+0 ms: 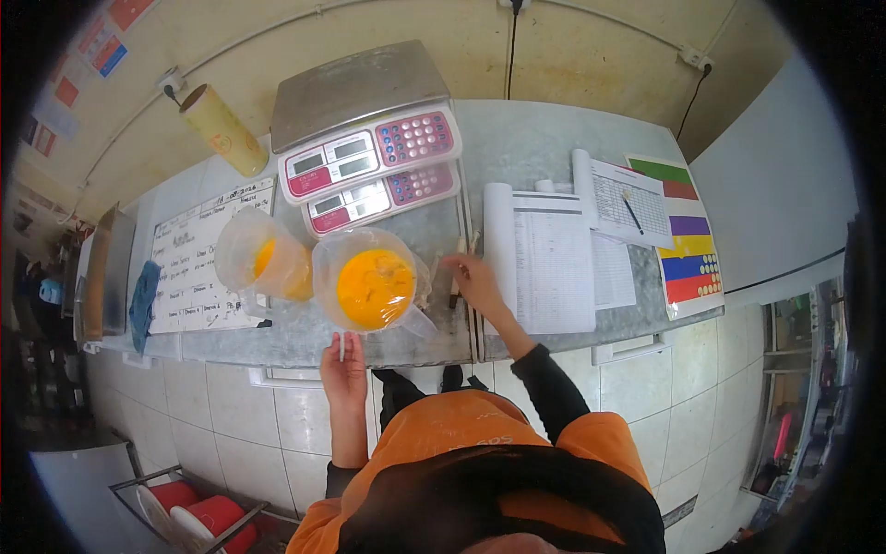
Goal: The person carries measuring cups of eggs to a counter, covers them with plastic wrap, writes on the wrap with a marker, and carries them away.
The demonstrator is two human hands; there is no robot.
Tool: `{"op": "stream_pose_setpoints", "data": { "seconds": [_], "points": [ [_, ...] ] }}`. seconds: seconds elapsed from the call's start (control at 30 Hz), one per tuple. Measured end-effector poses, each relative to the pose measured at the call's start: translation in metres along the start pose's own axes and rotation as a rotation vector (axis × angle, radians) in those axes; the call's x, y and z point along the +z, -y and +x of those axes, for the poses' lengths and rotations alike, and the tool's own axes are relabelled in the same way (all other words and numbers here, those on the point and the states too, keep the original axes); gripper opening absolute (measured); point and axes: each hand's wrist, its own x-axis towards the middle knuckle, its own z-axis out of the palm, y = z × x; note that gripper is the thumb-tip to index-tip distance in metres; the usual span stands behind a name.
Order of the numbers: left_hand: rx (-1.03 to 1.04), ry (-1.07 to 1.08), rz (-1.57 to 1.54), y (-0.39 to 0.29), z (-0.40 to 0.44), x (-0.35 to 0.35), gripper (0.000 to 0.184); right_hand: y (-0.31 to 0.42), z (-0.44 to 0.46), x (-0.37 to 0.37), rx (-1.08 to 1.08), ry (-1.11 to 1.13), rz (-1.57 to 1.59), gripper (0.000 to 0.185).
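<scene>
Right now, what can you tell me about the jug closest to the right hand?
The jug looks like clear, slightly cloudy plastic, with a wide round top and a part sticking out at one side, either handle or spout. It stands upright on the grey table, in front of the scales, holding glossy orange-yellow contents with darker patches. The left hand is close to its near side; whether they touch, I can't tell.

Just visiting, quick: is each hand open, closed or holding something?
Left hand: partly curled, seemingly around a slim pale item; grip unclear.
Right hand: over the table; can't tell whether it grips anything.
</scene>
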Motion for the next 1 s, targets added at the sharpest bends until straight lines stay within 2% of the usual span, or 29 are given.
{"op": "stream_pose_setpoints", "data": {
  "seconds": [0.03,0.07,0.13,0.2,0.23,0.3,0.33,0.4,0.43,0.5,0.53,0.57,0.6,0.63,0.67,0.7,0.73,0.77,0.83,0.87,0.9,0.97,1.0],
  "points": [
    [0.083,-0.012,0.021,-0.004,0.001,0.0,0.025,0.008,0.005,-0.002,-0.05,-0.018,-0.184,0.025],
    [0.074,-0.007,0.025,-0.008,0.0,-0.002,0.025,0.015,0.007,-0.004,-0.099,-0.04,-0.371,0.027],
    [0.218,-0.095,0.243,-0.011,-0.007,-0.003,0.031,0.032,0.012,0.004,0.002,0.105,-0.571,0.027],
    [0.384,-0.119,0.439,0.004,-0.018,0.005,0.033,0.008,0.026,0.022,-0.078,0.162,-0.874,0.039],
    [0.495,-0.11,0.516,0.011,-0.026,0.01,0.031,0.009,0.025,0.024,-0.16,0.122,-0.818,0.047],
    [0.677,-0.067,0.701,0.02,-0.036,0.014,0.026,-0.011,0.035,0.036,-0.137,0.083,-0.728,0.051],
    [0.654,-0.041,0.707,0.024,-0.04,0.016,0.026,-0.009,0.038,0.039,-0.135,0.056,-0.749,0.052],
    [0.843,0.066,0.912,0.033,-0.051,0.019,0.025,-0.006,0.041,0.036,-0.126,0.019,-0.773,0.053],
    [0.834,0.08,0.916,0.037,-0.056,0.023,0.025,-0.006,0.042,0.034,-0.122,-0.02,-0.666,0.054],
    [1.122,0.211,1.132,0.045,-0.062,0.03,0.021,0.003,0.042,0.022,-0.122,-0.068,-0.558,0.056],
    [1.12,0.22,1.132,0.045,-0.063,0.028,0.021,0.024,0.037,0.01,-0.114,-0.155,-0.428,0.055],
    [1.112,0.396,1.227,0.042,-0.065,0.023,0.021,0.047,0.028,-0.002,-0.104,-0.24,-0.295,0.054],
    [1.097,0.573,1.318,0.041,-0.066,0.021,0.021,0.072,0.015,-0.012,-0.1,-0.245,-0.294,0.054],
    [1.095,0.579,1.319,0.042,-0.069,0.026,0.021,0.101,-0.001,-0.025,-0.108,-0.299,-0.051,0.054],
    [1.088,0.689,1.464,0.045,-0.077,0.037,0.022,0.125,-0.016,-0.036,-0.115,-0.348,0.191,0.053],
    [1.074,0.802,1.608,0.05,-0.087,0.051,0.023,0.143,-0.033,-0.042,-0.113,-0.352,0.19,0.053],
    [0.898,0.718,1.507,0.067,-0.105,0.072,0.02,0.157,-0.053,-0.045,-0.145,-0.243,0.214,0.054],
    [0.895,0.72,1.506,0.07,-0.105,0.075,0.02,0.166,-0.071,-0.046,-0.178,-0.134,0.237,0.054],
    [0.391,0.831,1.462,0.074,-0.106,0.078,0.019,0.173,-0.099,-0.043,-0.23,-0.134,0.226,0.054],
    [0.052,0.902,1.332,0.07,-0.101,0.08,0.02,0.173,-0.108,-0.04,-0.286,-0.13,0.215,0.054],
    [0.053,0.903,1.331,0.068,-0.098,0.08,0.02,0.169,-0.113,-0.037,-0.287,-0.13,0.214,0.054],
    [0.008,0.901,1.516,0.067,-0.096,0.078,0.017,0.158,-0.118,-0.032,-0.199,-0.23,0.536,0.038],
    [0.009,0.9,1.516,0.067,-0.096,0.078,0.017,0.157,-0.118,-0.034,-0.199,-0.228,0.537,0.038]
  ]
}}
